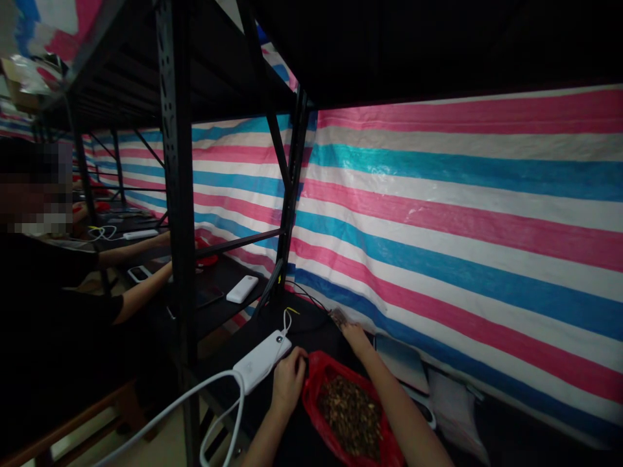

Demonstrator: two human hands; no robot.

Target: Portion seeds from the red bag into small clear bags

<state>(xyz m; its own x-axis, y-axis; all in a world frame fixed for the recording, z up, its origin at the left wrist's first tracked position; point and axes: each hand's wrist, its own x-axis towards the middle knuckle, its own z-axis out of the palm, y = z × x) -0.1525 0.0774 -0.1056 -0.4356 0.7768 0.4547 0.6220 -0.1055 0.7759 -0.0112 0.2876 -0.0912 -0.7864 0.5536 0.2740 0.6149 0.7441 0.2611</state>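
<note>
A red plastic bag (311, 402) lies spread on the black shelf, its mouth wide and full of small brown, dried pieces (350, 415). My left hand (291, 377) is beside its left edge, fingers curled in; whether they pinch the plastic is hidden. Past the bag's far side, my right hand (355, 337) reaches to the foot of the striped sheet. Its fingers are closed at a small greyish, crinkled thing (337, 316), too dim to name. Left of my left hand lies a white power strip (263, 360) with a thick white cable.
Black metal posts (178, 194) and a low upper shelf frame the space. A striped plastic sheet (438, 214) hangs behind. At right lie a flat grey device (402, 363) and a clear bag (455, 405). A person (58, 292) works at the left bay, near a white power bank (242, 289).
</note>
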